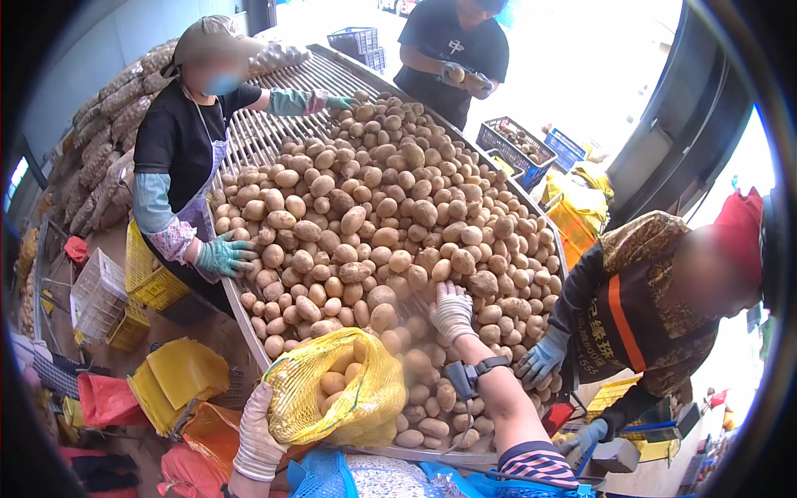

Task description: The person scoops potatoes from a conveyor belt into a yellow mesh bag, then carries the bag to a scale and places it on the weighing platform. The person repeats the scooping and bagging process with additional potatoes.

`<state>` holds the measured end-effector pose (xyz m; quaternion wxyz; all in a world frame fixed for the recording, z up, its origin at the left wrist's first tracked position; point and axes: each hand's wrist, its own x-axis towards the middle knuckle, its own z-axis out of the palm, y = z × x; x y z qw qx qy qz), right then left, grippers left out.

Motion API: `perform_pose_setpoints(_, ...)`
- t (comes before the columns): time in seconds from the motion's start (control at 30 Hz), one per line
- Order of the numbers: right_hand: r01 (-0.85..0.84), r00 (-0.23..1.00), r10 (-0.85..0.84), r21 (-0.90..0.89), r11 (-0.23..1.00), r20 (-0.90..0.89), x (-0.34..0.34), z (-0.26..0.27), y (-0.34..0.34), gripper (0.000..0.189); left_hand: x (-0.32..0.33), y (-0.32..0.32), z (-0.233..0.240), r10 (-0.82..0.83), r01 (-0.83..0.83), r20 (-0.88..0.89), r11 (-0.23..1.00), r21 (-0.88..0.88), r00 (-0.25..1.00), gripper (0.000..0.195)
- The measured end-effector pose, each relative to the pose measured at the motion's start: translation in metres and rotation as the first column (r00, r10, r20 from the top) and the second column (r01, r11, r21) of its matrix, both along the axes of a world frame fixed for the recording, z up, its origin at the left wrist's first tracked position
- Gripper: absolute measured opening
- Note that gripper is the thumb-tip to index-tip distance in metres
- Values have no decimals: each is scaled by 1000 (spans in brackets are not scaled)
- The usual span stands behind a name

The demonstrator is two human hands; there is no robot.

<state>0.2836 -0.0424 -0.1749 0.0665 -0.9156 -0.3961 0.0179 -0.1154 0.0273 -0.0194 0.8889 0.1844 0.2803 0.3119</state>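
A broad heap of potatoes covers the metal-slatted sorting table. My left hand, in a white striped knit glove, holds the left side of a yellow mesh bag. Several potatoes show through the bag's mouth, which gapes upward at the table's near edge. To the right of the bag, my right hand, gloved the same way, reaches forward onto the heap with its fingers spread and touching potatoes. Its palm side is hidden, and a dark strap with a small device circles that wrist.
Co-workers stand at the left, far side and right; two have gloved hands on the potatoes. Filled sacks are piled at left. Plastic crates and yellow and red bags lie beside the table.
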Motion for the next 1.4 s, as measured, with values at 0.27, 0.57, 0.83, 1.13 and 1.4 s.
perform_pose_setpoints(0.27, -44, 998, 46, 54, 998, -49, 23, -18, 29, 57, 4, 17, -7, -39, 36, -82, 999, -39, 996, 46)
perform_pose_setpoints(0.57, 830, -366, 795, 217, 514, -484, -39, 44, -51, 63, 42, 2, 19, -149, 152, -47, 985, 81, 988, 56)
perform_pose_setpoints(0.83, 860, -377, 805, 150, 488, -458, -75, 81, -79, 84, 32, -17, 15, -157, 155, 11, 981, 113, 988, 54)
perform_pose_setpoints(1.13, 371, -67, 685, 619, 692, -725, -160, 119, -40, 69, 21, -24, 9, -138, 145, 140, 988, -45, 981, 48)
perform_pose_setpoints(1.4, -455, 399, 793, 651, 607, -460, -193, 117, -10, 34, -5, 0, -13, 24, -25, 52, 999, 23, 998, 55)
